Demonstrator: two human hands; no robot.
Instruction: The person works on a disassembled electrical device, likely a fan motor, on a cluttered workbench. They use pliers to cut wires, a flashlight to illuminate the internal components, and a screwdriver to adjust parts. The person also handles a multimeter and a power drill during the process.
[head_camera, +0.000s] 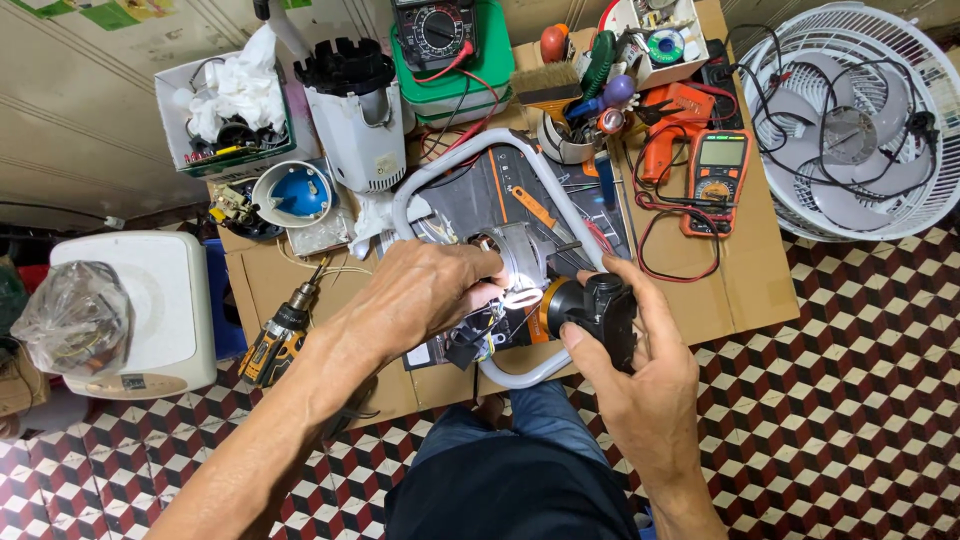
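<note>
My left hand (425, 290) grips a small silver electric motor (520, 258) that sits inside a grey looped tube frame (440, 165) on the low cardboard-covered table (760, 290). A bright light spot falls on the motor's underside. My right hand (640, 385) holds a black and orange hand-held tool (595, 305) with its front end pointed at the motor. Thin wires hang under the motor near my left fingers.
A yellow and black drill (275, 340) lies left of my hands. An orange multimeter (718, 175) with red and black leads lies on the right. A white fan guard (855, 120) stands far right. Blender base, blue bowl, tool cups and boxes crowd the back; a white appliance (150, 310) stands left.
</note>
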